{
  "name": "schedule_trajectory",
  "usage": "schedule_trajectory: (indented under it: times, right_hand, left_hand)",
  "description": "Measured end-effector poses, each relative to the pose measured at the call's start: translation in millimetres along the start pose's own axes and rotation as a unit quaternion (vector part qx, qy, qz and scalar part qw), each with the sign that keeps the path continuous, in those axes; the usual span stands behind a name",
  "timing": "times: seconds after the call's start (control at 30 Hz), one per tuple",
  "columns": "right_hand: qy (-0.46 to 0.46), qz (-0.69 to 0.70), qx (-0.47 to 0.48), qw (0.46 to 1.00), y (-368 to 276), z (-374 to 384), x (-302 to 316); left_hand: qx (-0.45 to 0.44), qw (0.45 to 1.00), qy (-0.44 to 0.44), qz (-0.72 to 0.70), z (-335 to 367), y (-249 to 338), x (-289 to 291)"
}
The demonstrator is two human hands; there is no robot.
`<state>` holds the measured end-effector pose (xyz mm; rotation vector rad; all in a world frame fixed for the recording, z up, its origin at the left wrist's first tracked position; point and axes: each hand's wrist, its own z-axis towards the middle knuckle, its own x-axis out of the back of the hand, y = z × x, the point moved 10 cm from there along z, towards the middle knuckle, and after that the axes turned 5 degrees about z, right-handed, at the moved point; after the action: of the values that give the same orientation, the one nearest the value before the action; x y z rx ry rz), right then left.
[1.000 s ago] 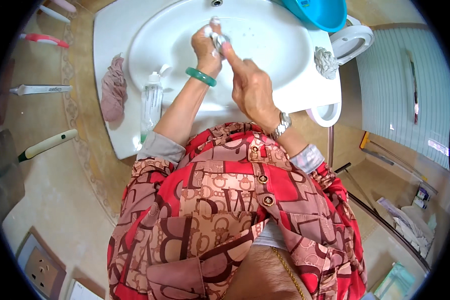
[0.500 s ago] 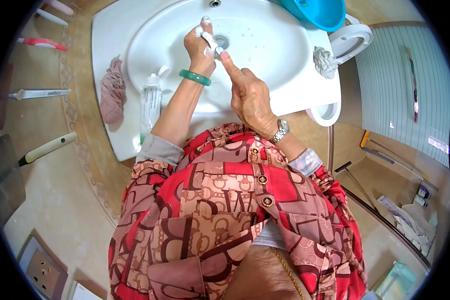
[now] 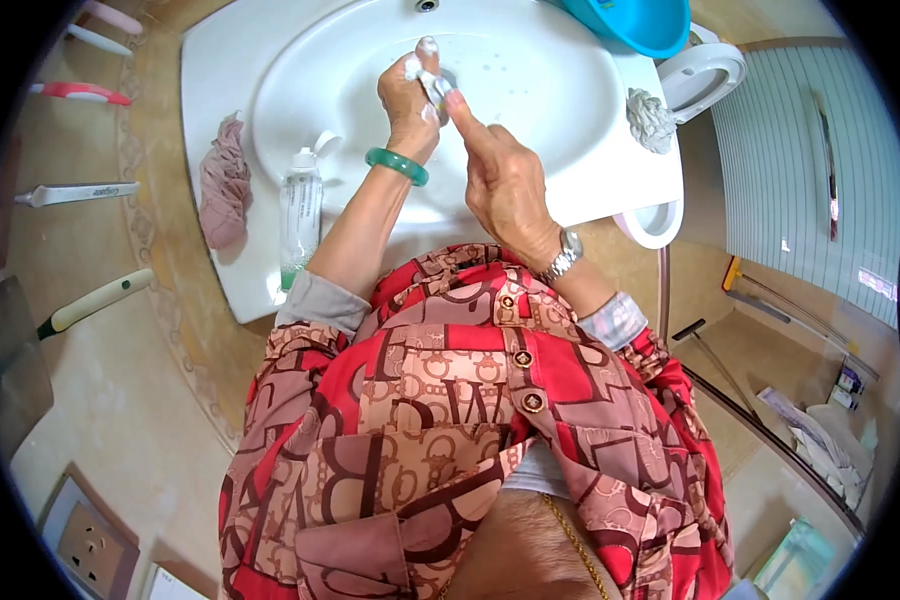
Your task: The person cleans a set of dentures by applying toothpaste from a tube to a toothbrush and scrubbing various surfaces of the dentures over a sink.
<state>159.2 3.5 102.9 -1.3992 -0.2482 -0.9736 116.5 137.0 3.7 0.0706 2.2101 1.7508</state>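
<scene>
My left hand [image 3: 406, 105] is over the white washbasin [image 3: 560, 150], its fingers curled and white foam on its thumb. A small narrow foam-covered thing [image 3: 433, 87] lies against this hand; its kind cannot be made out. My right hand [image 3: 510, 185] comes in from the right, index finger stretched to the end of that thing and the other fingers folded under. A clear bottle [image 3: 301, 215] with its white flip cap raised stands on the basin's left rim, beside my left forearm. Left of it lies a crumpled pinkish cloth [image 3: 225, 185].
A grey crumpled cloth [image 3: 650, 122] lies on the right rim, near a blue plastic bowl [image 3: 640, 25]. Beyond are a toilet seat [image 3: 705, 80] and a ribbed screen [image 3: 820, 170]. Brushes and a cream-handled tool [image 3: 100, 300] line the left wall, above a socket [image 3: 88, 545].
Both hands have shifted slightly; the left has moved a little to the right with the foamy thing. My right fingertip has moved slightly farther up along with it.
</scene>
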Motion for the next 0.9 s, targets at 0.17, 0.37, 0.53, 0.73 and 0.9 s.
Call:
schedule_trajectory:
  times: [0.17,0.37,0.53,0.73,0.9]
  right_hand:
    - [-0.001,0.0,0.012,1.0,0,8,0]
    - [-0.013,0.006,-0.014,1.0,-1,-6,1]
    - [0.008,-0.002,0.023,1.0,-4,11,8]
    - [-0.008,0.0,0.021,1.0,17,3,-9]
    - [0.031,0.049,-0.001,0.998,80,28,-2]
  left_hand:
    - [0.014,0.998,-0.017,-0.064,-6,5,-10]
    - [-0.06,0.995,0.005,0.076,4,14,1]
    - [0.023,1.0,-0.006,-0.015,1,-6,-7]
    - [-0.118,0.992,-0.005,0.048,4,26,-8]
    - [0.13,0.987,0.013,-0.093,17,-13,22]
